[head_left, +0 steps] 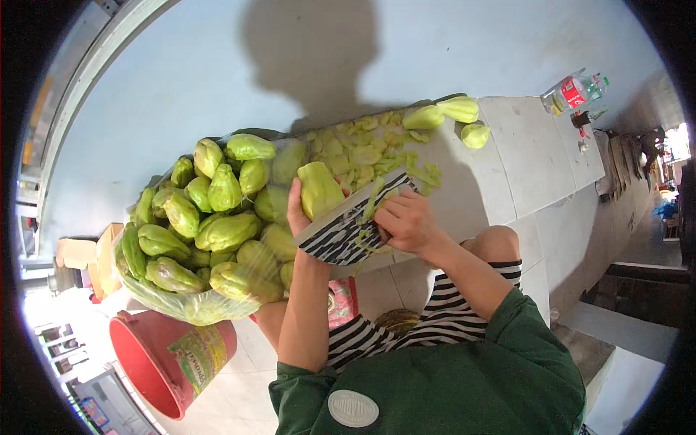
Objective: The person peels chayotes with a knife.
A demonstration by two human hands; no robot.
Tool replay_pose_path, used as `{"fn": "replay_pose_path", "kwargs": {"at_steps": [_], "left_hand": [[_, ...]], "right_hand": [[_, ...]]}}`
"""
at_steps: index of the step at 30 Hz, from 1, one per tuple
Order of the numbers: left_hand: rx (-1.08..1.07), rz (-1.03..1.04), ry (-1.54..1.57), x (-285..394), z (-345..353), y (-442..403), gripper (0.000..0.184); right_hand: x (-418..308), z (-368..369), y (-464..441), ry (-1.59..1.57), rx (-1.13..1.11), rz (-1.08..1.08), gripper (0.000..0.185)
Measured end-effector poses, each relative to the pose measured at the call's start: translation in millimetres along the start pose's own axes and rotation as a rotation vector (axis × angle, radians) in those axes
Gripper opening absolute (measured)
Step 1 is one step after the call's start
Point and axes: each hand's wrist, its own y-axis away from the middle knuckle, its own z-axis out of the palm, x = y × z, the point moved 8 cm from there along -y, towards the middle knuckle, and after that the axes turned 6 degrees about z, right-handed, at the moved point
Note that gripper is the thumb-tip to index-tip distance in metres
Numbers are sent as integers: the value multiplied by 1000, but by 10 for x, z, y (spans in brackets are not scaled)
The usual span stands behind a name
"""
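My left hand (296, 210) is wrapped round a pale green chayote (319, 190), partly peeled, above the tiled ledge. In my right hand (407, 221) is a broad knife (337, 235), whose shiny blade mirrors the striped shorts. The blade lies against or just in front of the chayote's lower side; exact contact is hard to see. Strips of green peel (373, 199) cling to the knife near my right fingers. Left of my hands, a clear plastic bag (196, 308) is full of unpeeled chayotes (225, 188). Behind them, many peelings (359, 148) cover the ledge.
Three peeled chayotes (458, 109) lie at the ledge's back, against the wall. A plastic bottle (573, 94) with a red label is farther right. A red bucket (145, 355) lies tilted at lower left, near cardboard boxes (105, 254). Tiled ledge (500, 170) extends right.
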Motion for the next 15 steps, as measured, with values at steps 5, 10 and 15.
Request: {"fn": "replay_pose_path", "kwargs": {"at_steps": [5, 10, 15], "left_hand": [[2, -1, -21, 11, 16, 44, 50], [79, 41, -27, -24, 39, 105, 43], [186, 141, 25, 35, -64, 111, 43]], "right_hand": [[-42, -1, -9, 34, 27, -32, 13], [-103, -10, -25, 58, 19, -82, 14], [287, 8, -23, 97, 74, 192, 15]]}}
